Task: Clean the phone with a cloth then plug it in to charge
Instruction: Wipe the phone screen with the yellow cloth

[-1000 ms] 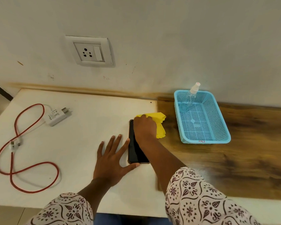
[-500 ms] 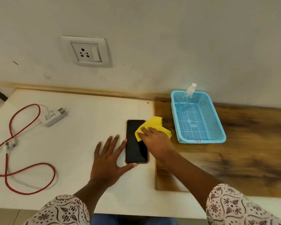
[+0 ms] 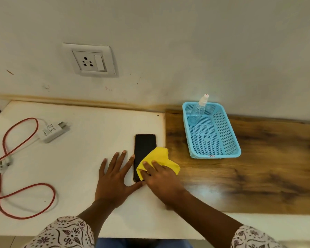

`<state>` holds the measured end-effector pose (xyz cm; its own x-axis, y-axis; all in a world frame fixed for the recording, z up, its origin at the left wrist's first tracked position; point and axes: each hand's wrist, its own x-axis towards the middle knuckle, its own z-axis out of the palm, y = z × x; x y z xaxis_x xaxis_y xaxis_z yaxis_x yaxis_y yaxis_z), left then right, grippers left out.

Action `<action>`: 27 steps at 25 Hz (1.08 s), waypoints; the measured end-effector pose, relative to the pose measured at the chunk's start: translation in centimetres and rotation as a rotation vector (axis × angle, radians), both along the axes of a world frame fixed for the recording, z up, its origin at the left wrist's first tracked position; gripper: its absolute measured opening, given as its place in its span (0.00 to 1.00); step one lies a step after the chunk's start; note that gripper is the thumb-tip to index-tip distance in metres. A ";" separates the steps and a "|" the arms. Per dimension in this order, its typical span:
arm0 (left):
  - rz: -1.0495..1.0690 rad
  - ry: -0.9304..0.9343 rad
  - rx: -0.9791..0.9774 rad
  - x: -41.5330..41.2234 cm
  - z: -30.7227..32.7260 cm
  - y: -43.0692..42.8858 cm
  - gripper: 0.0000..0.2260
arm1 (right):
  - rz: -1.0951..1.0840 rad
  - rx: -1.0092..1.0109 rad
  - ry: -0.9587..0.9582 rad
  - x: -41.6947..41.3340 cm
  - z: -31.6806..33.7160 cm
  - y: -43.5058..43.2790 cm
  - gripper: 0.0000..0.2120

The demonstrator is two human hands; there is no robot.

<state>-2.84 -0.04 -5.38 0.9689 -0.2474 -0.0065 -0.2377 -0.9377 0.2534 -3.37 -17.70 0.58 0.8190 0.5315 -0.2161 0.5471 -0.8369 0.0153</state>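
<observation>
Both hands at the phone (image 3: 144, 149) — left (image 3: 115, 178) flat, splayed beside its edge, right (image 3: 161, 179) pressing cloth (image 3: 158, 157).

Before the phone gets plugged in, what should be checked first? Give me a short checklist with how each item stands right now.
1. Phone lies flat, screen up, on the white table: ok.
2. Left hand steadies its edge: ok.
3. Wiping done: not ok; right hand presses the yellow cloth on the lower screen.
4. Charger adapter with red cable within view, unplugged: ok.
5. Wall socket free: ok.
6. Socket switch on: cannot tell.
</observation>
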 end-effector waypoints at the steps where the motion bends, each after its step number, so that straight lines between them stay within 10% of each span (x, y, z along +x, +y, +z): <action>1: 0.003 0.002 0.004 0.0 0.0 0.0 0.39 | -0.106 -0.008 -0.032 -0.4 0.4 0.1 0.23; 7: -0.029 0.004 0.045 0.0 0.6 0.0 0.37 | -0.422 0.012 0.328 -1.9 0.4 6.0 0.25; 18: -0.035 0.002 0.046 0.1 0.4 0.0 0.34 | -0.079 -0.086 0.122 -3.3 2.4 4.3 0.25; 27: 0.011 0.012 -0.014 0.1 0.0 -0.1 0.40 | -0.395 -0.011 0.162 -4.9 3.0 2.2 0.24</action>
<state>-2.73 -0.18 -5.38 0.9714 -0.2371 -0.0147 -0.2246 -0.9365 0.2693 -8.26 -15.47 3.56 0.9142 0.1803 -0.3630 0.1802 -0.9830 -0.0344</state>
